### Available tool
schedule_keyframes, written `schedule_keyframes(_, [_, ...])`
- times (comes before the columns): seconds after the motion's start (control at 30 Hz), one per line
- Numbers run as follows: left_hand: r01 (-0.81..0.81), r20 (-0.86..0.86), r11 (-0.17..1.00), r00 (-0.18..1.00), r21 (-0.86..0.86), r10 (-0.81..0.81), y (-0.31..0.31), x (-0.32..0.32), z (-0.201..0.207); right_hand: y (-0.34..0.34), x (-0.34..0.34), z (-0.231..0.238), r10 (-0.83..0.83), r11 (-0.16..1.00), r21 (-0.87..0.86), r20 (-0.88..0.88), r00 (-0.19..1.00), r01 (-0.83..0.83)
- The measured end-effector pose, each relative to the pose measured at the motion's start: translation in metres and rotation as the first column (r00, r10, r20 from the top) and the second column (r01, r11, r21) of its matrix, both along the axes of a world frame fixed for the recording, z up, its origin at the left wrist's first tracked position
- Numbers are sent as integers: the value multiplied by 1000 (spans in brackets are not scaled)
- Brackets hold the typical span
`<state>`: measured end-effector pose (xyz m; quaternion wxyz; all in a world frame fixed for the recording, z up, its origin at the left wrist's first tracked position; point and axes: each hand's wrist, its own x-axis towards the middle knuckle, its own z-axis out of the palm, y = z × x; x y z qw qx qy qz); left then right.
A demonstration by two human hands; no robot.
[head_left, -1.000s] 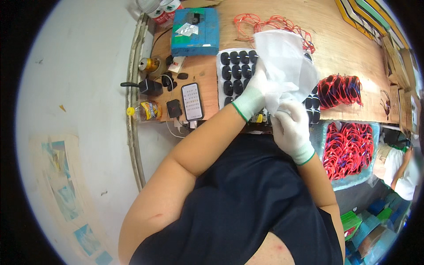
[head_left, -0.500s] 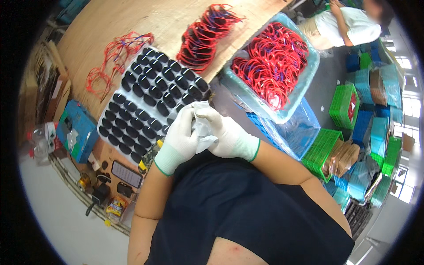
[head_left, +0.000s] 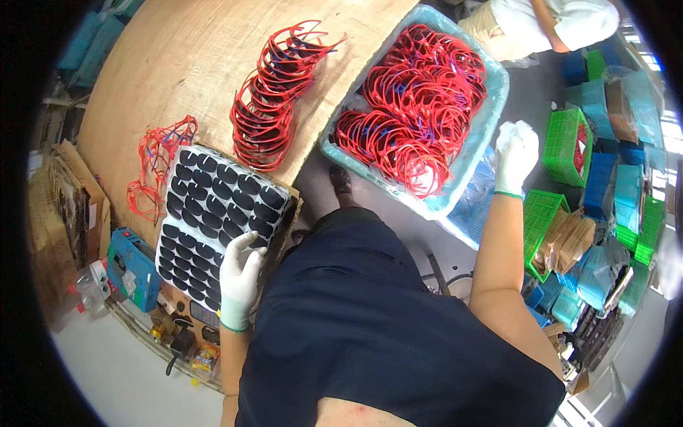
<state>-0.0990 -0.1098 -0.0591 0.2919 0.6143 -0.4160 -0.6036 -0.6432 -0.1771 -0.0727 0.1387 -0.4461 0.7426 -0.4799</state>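
My left hand [head_left: 238,281], in a white glove with a green-edged cuff, is by the near right edge of a white sheet [head_left: 218,247] bearing rows of dark oval lenses [head_left: 213,203]. Its fingers are spread and nothing shows between them. Far out to the right, my right hand [head_left: 516,169], gloved alike, is closed round a crumpled white wad [head_left: 518,132], perhaps paper or thin cloth. That hand is in the air beyond the lined crate; the glove hides part of the wad.
A row of red-framed glasses [head_left: 267,99] lies on the wooden table [head_left: 171,64], with loose red frames [head_left: 153,167] at left. More fill a plastic-lined crate [head_left: 491,89]. Green crates [head_left: 562,146] stand at right. A person [head_left: 533,28] is at far right. A blue case [head_left: 135,267] sits at left.
My hands have parted from in front of my body. The right has swung out to the right with the white wad; the left has moved left and down, fingers apart. The view has shifted too.
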Motion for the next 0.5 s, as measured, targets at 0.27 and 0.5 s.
schedule_keyframes(0.27, [183, 256, 983, 951, -6, -175, -35, -52, 0, -133, 110, -131, 264, 923, -64, -610, 747, -379])
schedule_keyframes(0.5, [80, 483, 996, 874, -37, -52, -17, -59, 2, -164, 153, -186, 501, 849, 440, -497, 708, -292])
